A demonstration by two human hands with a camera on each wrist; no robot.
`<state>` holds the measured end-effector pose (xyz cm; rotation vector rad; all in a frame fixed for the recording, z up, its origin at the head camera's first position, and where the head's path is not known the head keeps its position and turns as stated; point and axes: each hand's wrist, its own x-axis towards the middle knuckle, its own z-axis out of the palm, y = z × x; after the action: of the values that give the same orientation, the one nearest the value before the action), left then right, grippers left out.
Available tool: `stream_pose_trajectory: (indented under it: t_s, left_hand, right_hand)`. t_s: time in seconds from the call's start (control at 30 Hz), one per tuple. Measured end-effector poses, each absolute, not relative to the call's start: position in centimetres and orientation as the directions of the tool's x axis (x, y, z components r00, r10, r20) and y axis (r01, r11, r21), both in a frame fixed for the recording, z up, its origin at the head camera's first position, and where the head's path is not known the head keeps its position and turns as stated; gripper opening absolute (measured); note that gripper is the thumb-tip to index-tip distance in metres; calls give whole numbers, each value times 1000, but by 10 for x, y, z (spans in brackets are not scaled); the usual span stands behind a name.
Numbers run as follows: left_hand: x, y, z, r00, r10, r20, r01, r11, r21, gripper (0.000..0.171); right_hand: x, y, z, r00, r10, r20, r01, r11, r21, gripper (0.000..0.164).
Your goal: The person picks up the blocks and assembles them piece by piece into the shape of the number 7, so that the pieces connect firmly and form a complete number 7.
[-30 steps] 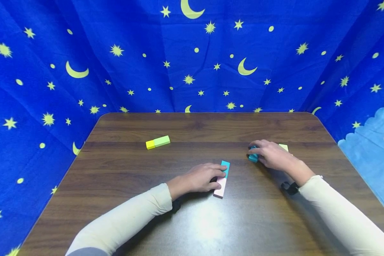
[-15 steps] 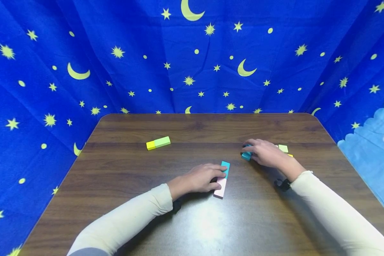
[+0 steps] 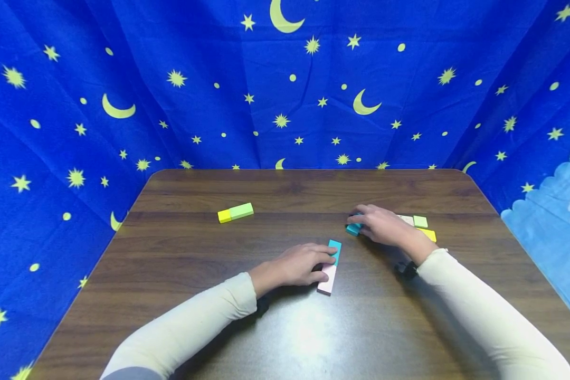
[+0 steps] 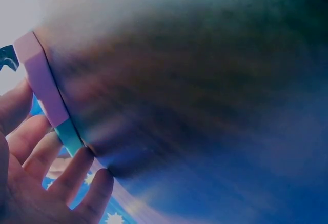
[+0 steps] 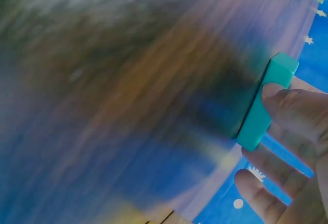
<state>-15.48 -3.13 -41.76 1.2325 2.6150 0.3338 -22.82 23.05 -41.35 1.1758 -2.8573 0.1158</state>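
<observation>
In the middle of the table, a pale pink block (image 3: 326, 281) and a teal block (image 3: 334, 250) lie end to end in one line. My left hand (image 3: 292, 265) rests on them from the left, its thumb on the pink block and its fingers at the teal one. My right hand (image 3: 382, 227) pinches another teal block (image 3: 353, 229), to the right of and beyond that line. In the right wrist view the thumb presses one face of this teal block (image 5: 261, 108), with fingers behind it. Blocks also show in the left wrist view, where the pink block (image 4: 43, 80) meets teal.
Further back on the left, a yellow block (image 3: 224, 216) touches a light green block (image 3: 241, 211). Behind the right hand lie a pale speckled block (image 3: 406, 219), a light green block (image 3: 420, 221) and a yellow block (image 3: 427, 234). A blue star-patterned curtain (image 3: 199, 63) hangs past the table's far edge.
My right hand has moved left with the teal block, uncovering the pale speckled and yellow blocks behind it. The left hand has stayed in place on the pink and teal blocks.
</observation>
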Motion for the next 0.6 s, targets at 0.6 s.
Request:
stream_pose_trajectory:
  t_s: [0.6]
  left_hand:
    - [-157,-31,-417,-613,783,-100,723,608,329,44]
  right_hand:
    - [-225,207,-414,-668,-740,81,-742,654,-150,35]
